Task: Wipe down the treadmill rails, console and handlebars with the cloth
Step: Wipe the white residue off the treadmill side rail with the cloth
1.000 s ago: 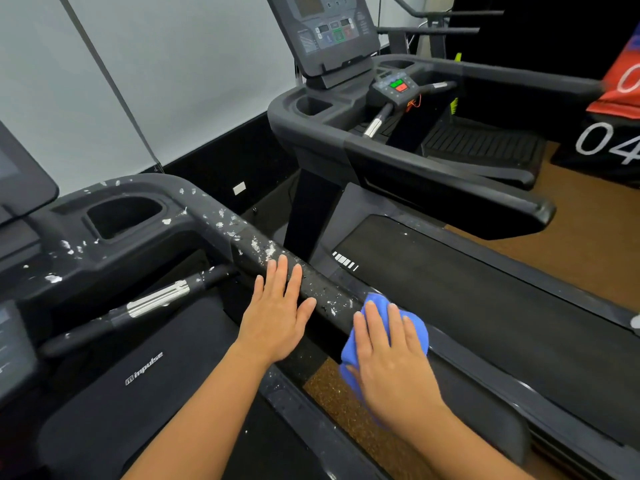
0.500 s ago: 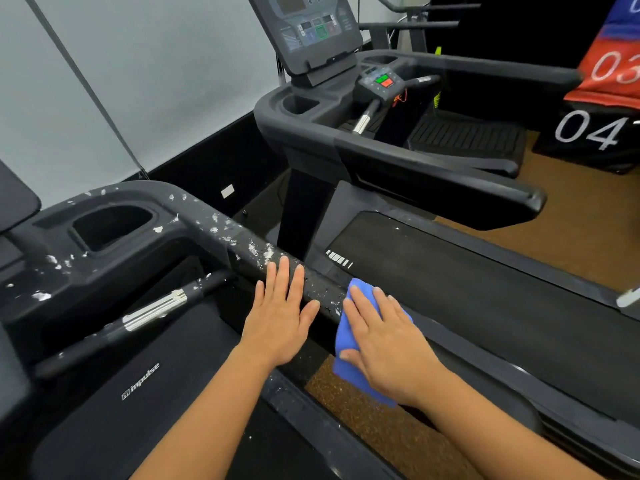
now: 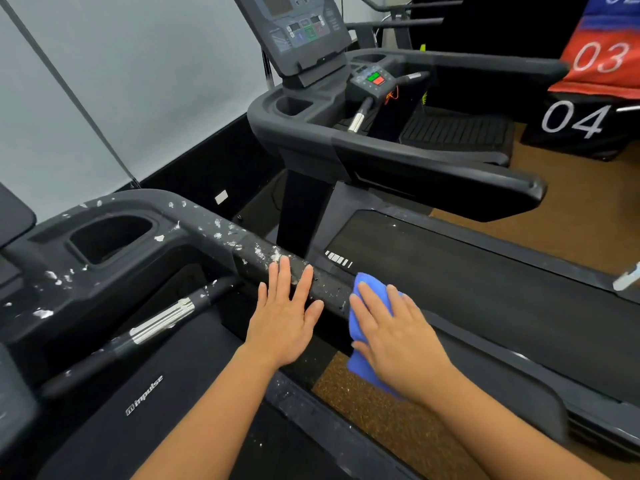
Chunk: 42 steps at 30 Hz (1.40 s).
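Note:
A black treadmill handrail (image 3: 221, 230) flecked with white spots runs from the console tray at the left down toward the middle. My left hand (image 3: 285, 315) lies flat on the rail with straight fingers. Just to its right, my right hand (image 3: 394, 336) presses a blue cloth (image 3: 363, 292) flat against the rail's lower end. The cloth hangs down past the rail under my palm. A cup holder recess (image 3: 110, 237) sits in the speckled console tray. A black and chrome inner handlebar (image 3: 162, 322) slants below the rail.
A second treadmill stands to the right, with its console (image 3: 294, 29), its own handrail (image 3: 450, 174) and its belt (image 3: 467, 289). Brown flooring (image 3: 381, 410) shows in the gap between the machines. Numbered banners (image 3: 588, 98) hang at the far right. A grey wall (image 3: 121, 81) stands behind.
My right hand with the cloth has slid slightly up the rail toward my left hand. My left hand has stayed flat on the rail.

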Motion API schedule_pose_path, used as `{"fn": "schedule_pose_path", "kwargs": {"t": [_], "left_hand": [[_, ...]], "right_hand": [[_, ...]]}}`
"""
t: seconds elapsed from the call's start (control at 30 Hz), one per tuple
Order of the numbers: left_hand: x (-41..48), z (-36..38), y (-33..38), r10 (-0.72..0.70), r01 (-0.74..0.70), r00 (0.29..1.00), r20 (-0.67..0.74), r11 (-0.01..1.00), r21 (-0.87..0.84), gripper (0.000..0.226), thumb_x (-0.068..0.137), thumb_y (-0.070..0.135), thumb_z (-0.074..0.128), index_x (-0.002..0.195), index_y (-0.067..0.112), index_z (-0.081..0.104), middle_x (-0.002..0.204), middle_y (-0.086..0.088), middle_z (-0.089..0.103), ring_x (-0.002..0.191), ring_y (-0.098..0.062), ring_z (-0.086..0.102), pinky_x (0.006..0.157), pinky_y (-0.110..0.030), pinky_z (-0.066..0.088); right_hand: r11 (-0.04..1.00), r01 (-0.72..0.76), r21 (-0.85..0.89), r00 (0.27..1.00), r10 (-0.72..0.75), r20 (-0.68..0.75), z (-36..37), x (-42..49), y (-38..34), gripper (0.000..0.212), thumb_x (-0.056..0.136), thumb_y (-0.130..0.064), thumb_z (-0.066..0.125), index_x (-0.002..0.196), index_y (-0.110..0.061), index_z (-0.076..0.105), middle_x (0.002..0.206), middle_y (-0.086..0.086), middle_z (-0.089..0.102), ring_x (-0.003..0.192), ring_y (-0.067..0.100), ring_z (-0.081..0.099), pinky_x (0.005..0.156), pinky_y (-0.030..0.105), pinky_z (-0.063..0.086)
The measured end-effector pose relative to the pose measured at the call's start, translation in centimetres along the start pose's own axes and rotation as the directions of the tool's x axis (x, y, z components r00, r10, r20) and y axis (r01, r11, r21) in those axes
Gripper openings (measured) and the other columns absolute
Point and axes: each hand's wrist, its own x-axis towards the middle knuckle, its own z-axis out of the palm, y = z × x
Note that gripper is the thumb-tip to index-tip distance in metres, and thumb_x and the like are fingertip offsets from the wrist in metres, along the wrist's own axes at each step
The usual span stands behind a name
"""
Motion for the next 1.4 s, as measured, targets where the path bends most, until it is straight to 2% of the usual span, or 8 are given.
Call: {"fn": "schedule_pose_path", "kwargs": {"t": [0.13, 0.23, 0.47, 0.73, 0.93, 1.17, 1.27, 1.4], "left_hand": [[0.2, -0.2, 0.1, 0.006, -0.006, 1.000, 0.009, 1.000, 0.006, 0.081, 0.078, 0.062, -0.012, 0.150, 0.026, -0.011, 0.153, -0.015, -0.027, 0.139, -0.029, -0.029, 0.116, -0.047, -0.001], [0.2, -0.1, 0.3, -0.002, 0.002, 1.000, 0.011, 0.999, 0.041, 0.081, 0.079, 0.060, -0.012, 0.150, 0.024, -0.009, 0.154, -0.018, -0.024, 0.142, -0.034, -0.021, 0.116, -0.049, 0.002], [0.2, 0.0, 0.1, -0.008, 0.007, 1.000, 0.013, 0.999, 0.038, 0.076, 0.081, 0.060, -0.008, 0.149, 0.027, -0.013, 0.154, -0.014, -0.026, 0.142, -0.031, -0.023, 0.116, -0.049, 0.001], [0.1, 0.4, -0.2, -0.004, 0.004, 1.000, -0.025, 1.000, -0.005, 0.069, 0.085, 0.064, -0.004, 0.143, 0.029, -0.016, 0.154, -0.010, -0.025, 0.137, -0.024, -0.029, 0.115, -0.046, 0.000], [0.0, 0.0, -1.0, 0.008, -0.009, 0.999, -0.031, 1.000, -0.025, 0.068, 0.088, 0.058, 0.000, 0.147, 0.027, -0.012, 0.155, -0.005, -0.023, 0.140, -0.021, -0.025, 0.115, -0.042, -0.003], [1.0, -1.0, -1.8, -0.199, 0.199, 0.980, 0.011, 0.972, -0.121, 0.075, 0.095, 0.050, 0.020, 0.149, 0.008, -0.009, 0.155, -0.011, -0.025, 0.143, -0.025, -0.021, 0.117, -0.042, -0.003], [1.1, -0.8, -1.5, -0.208, 0.209, 0.978, 0.017, 0.965, -0.161, 0.075, 0.097, 0.045, 0.025, 0.148, 0.005, -0.011, 0.155, -0.013, -0.025, 0.143, -0.027, -0.019, 0.117, -0.042, -0.002], [1.1, -1.0, -1.5, -0.207, 0.209, 0.978, 0.031, 0.957, -0.200, 0.074, 0.098, 0.044, 0.027, 0.148, 0.006, -0.012, 0.154, -0.011, -0.026, 0.144, -0.026, -0.019, 0.116, -0.040, -0.003]], "right_hand": [[0.980, -0.183, 0.085, 0.983, 0.183, 0.008, -0.3, -0.2, 0.4, 0.074, 0.090, -0.055, 0.024, 0.130, -0.001, 0.054, 0.127, 0.020, 0.057, 0.097, 0.046, 0.059, 0.082, 0.052, 0.051], [0.956, -0.262, 0.128, 0.965, 0.258, 0.050, -0.7, 2.9, -1.6, 0.077, 0.094, -0.058, 0.015, 0.144, -0.003, 0.033, 0.140, 0.020, 0.044, 0.117, 0.046, 0.048, 0.100, 0.052, 0.038], [0.989, 0.145, -0.017, 0.989, -0.145, -0.016, 0.4, 1.9, 0.0, 0.068, 0.090, -0.050, 0.027, 0.137, -0.005, 0.046, 0.143, 0.015, 0.046, 0.123, 0.047, 0.046, 0.098, 0.054, 0.043], [0.980, -0.055, 0.189, 0.987, 0.025, 0.158, -1.3, 5.9, -1.3, 0.084, 0.089, -0.061, -0.003, 0.149, -0.005, 0.014, 0.151, 0.018, 0.027, 0.120, 0.040, 0.046, 0.100, 0.047, 0.039], [0.956, 0.285, 0.062, 0.958, -0.287, 0.025, 0.2, 3.0, 1.2, 0.070, 0.091, -0.051, 0.026, 0.139, -0.005, 0.043, 0.146, 0.016, 0.041, 0.124, 0.050, 0.043, 0.099, 0.056, 0.042], [0.979, 0.059, 0.193, 0.987, -0.086, 0.134, -1.7, 6.7, -0.9, 0.082, 0.095, -0.059, 0.029, 0.150, -0.004, 0.004, 0.156, 0.025, 0.002, 0.134, 0.043, 0.030, 0.110, 0.046, 0.028], [0.971, 0.234, 0.040, 0.971, -0.236, 0.041, -0.9, 5.8, -1.0, 0.080, 0.090, -0.053, 0.050, 0.146, -0.001, 0.028, 0.150, 0.026, 0.027, 0.132, 0.052, 0.030, 0.106, 0.055, 0.031], [0.922, 0.378, 0.083, 0.925, -0.380, 0.012, -0.1, 2.5, 2.5, 0.072, 0.089, -0.053, 0.036, 0.142, -0.004, 0.038, 0.150, 0.017, 0.035, 0.130, 0.047, 0.038, 0.100, 0.055, 0.042]]}}
